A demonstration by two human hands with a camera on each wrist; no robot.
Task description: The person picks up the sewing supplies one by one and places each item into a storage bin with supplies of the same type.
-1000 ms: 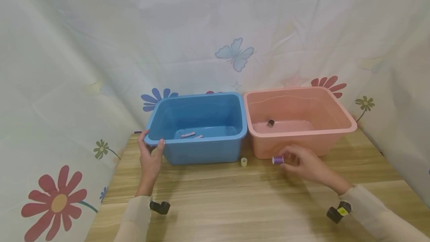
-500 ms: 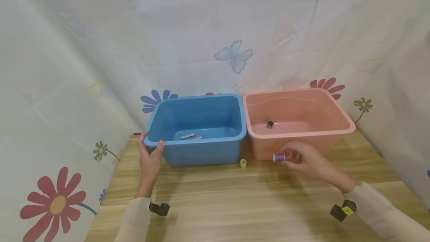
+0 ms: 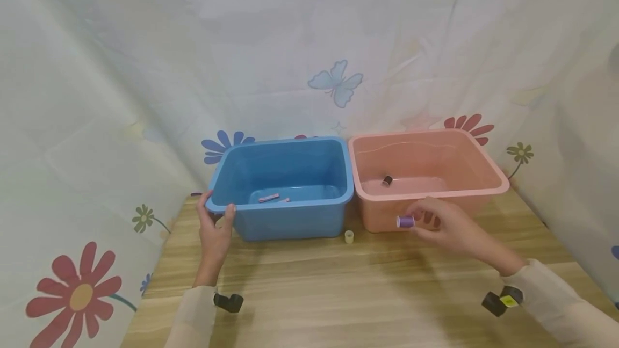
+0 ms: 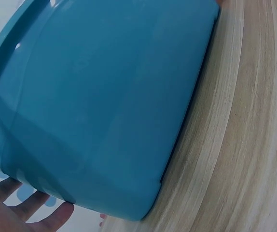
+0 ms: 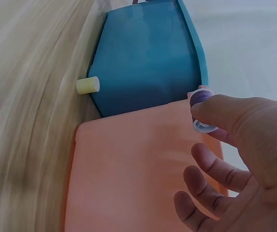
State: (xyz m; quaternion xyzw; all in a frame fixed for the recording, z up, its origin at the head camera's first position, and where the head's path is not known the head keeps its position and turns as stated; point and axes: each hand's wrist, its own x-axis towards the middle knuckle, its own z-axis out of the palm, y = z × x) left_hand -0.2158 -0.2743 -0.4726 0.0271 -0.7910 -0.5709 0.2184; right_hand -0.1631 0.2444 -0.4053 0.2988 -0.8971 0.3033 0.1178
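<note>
My right hand (image 3: 447,227) pinches a spool of purple thread (image 3: 405,221) between thumb and index finger, in front of the pink tub (image 3: 430,196). In the right wrist view, the spool (image 5: 202,96) has white ends, and the other fingers are spread apart from it. My left hand (image 3: 215,232) grips the blue tub (image 3: 290,223) at its front left corner, thumb on the near side. The left wrist view shows its fingers (image 4: 55,217) against the tub's outer wall. A dark spool (image 3: 387,181) lies inside the pink tub.
A small pale yellow cylinder (image 3: 349,237) stands on the wooden table (image 3: 309,289) before the gap between the tubs. Two small pinkish strips (image 3: 268,197) lie in the blue tub. A patterned curtain (image 3: 271,42) hangs close behind both tubs.
My right hand has lifted the purple spool a little and shifted slightly right. My left hand keeps its grip on the blue tub. The whole view has drifted slightly.
</note>
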